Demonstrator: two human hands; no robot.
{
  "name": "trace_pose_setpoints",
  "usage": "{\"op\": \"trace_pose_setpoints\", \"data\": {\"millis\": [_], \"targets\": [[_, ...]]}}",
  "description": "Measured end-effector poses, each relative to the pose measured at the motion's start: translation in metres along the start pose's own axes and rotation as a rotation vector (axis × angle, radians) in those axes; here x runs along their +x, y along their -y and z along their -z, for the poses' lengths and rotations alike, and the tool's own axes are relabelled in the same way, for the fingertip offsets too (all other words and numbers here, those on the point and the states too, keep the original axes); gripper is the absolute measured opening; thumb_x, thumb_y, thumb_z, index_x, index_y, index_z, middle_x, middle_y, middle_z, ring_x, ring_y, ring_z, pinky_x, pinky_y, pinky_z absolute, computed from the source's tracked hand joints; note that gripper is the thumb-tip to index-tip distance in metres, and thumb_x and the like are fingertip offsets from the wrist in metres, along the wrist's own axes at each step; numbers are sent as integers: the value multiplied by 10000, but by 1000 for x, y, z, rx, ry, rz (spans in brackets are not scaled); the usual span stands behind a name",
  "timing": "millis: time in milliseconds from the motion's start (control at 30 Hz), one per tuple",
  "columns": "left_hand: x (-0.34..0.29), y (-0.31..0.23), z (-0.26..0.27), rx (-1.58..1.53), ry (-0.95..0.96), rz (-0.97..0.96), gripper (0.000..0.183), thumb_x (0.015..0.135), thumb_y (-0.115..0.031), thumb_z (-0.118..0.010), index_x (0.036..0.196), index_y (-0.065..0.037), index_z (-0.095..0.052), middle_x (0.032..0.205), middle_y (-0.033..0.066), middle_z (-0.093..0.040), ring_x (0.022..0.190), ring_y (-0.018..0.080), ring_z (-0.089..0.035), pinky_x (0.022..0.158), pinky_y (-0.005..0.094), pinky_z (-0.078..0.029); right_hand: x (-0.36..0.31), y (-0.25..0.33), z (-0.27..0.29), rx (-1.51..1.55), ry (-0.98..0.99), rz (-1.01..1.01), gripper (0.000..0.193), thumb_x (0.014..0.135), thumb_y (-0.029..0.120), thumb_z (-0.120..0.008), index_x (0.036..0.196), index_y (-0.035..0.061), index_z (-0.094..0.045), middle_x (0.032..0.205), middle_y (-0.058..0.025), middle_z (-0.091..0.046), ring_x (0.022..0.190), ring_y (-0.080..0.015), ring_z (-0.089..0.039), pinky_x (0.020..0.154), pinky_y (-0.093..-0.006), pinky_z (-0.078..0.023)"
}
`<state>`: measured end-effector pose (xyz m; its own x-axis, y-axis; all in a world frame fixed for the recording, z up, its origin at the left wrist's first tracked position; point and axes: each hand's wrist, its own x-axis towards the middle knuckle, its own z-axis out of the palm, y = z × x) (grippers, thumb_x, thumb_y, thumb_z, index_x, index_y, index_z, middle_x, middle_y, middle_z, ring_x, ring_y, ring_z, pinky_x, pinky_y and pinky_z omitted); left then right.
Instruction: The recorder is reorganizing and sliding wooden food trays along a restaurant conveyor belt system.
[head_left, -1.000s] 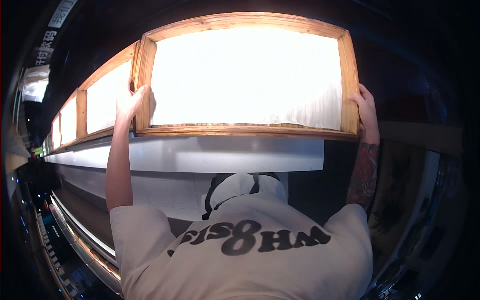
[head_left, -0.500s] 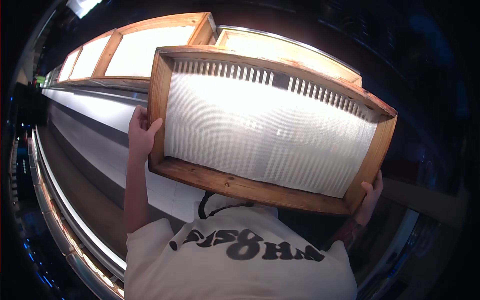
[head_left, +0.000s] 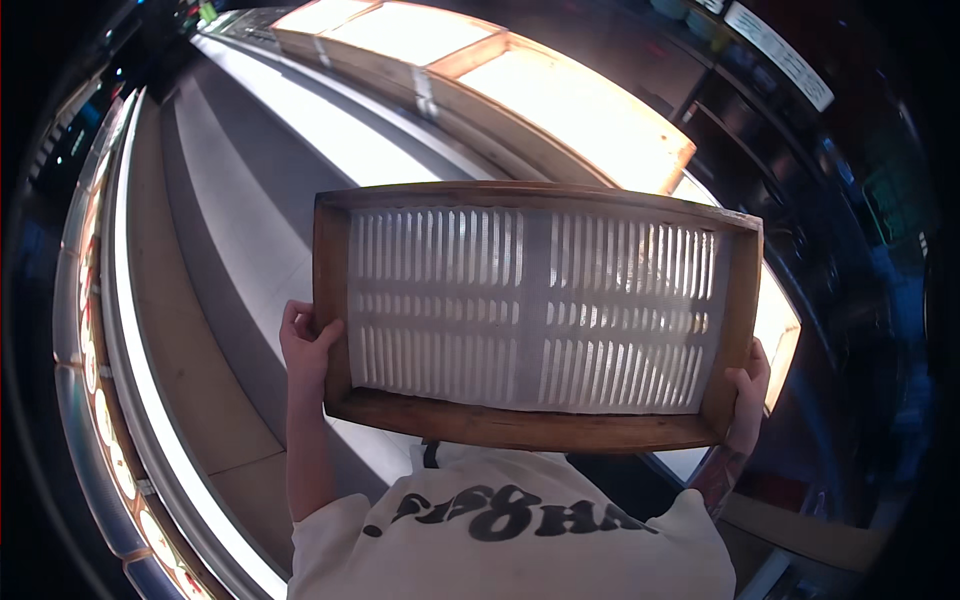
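A shallow wooden tray (head_left: 535, 427) is held up in front of my chest, its open side toward me. White slatted or slotted sheeting (head_left: 535, 300) lines its bottom, with light showing through the gaps. My left hand (head_left: 310, 340) is closed round the tray's left end, thumb over the inner edge of the rim. At the opposite end my right hand (head_left: 747, 390) grips the wooden side, thumb on the front and the other fingers hidden behind. Behind the tray, more wooden trays or frames (head_left: 470, 55) with glaring white bottoms stand in a row.
A long grey-white counter (head_left: 255, 200) with a bright strip runs along the left. Further left curves a lit edge (head_left: 150, 400) with patterned panels below. Another brightly lit wooden frame (head_left: 785, 340) shows beyond the tray's right end. Dark shelving (head_left: 780, 160) fills the far right.
The tray has come down and levelled out; before, it tilted down to the right. The view has turned, so the wooden frames behind now sit higher and further right. Both hands keep their hold.
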<state>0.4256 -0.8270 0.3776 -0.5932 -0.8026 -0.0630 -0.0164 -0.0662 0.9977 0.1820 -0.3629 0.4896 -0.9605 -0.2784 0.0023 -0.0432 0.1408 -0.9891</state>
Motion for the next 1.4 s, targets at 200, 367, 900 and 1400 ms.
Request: {"op": "trace_pose_setpoints", "data": {"millis": [200, 367, 900, 1400], "targets": [[39, -7, 117, -57, -73, 85, 293, 728, 68, -609, 913, -44, -411, 920, 101, -582, 864, 148, -565, 755, 273, -462, 27, 10, -132, -86, 143, -4, 459, 634, 26, -481, 1088, -43, -491, 999, -88, -556, 937, -163, -539, 826, -259, -418], [93, 4, 182, -20, -145, 56, 309, 708, 103, -579, 929, -38, -415, 921, 104, -582, 875, 155, -561, 773, 277, -450, 68, 14, -237, -54, 159, -29, 432, 640, 24, -484, 1066, -48, -501, 987, -83, -560, 941, -157, -534, 837, -259, -407], [318, -45, 317, 173, -482, 94, 348, 713, 89, -580, 990, -40, -413, 1012, 120, -562, 942, 194, -546, 811, 302, -440, 300, 17, -557, 114, 490, -69, 403, 631, -16, -491, 1033, -29, -506, 947, -57, -557, 902, -123, -531, 812, -242, -414], [608, 14, 479, 209, -506, 89, 413, 635, 78, -606, 982, -39, -414, 944, 110, -541, 921, 189, -533, 808, 310, -427, 451, 17, -874, -39, 484, 2, 393, 602, -26, -491, 994, -21, -520, 904, -52, -568, 838, -115, -555, 747, -237, -442]]}}
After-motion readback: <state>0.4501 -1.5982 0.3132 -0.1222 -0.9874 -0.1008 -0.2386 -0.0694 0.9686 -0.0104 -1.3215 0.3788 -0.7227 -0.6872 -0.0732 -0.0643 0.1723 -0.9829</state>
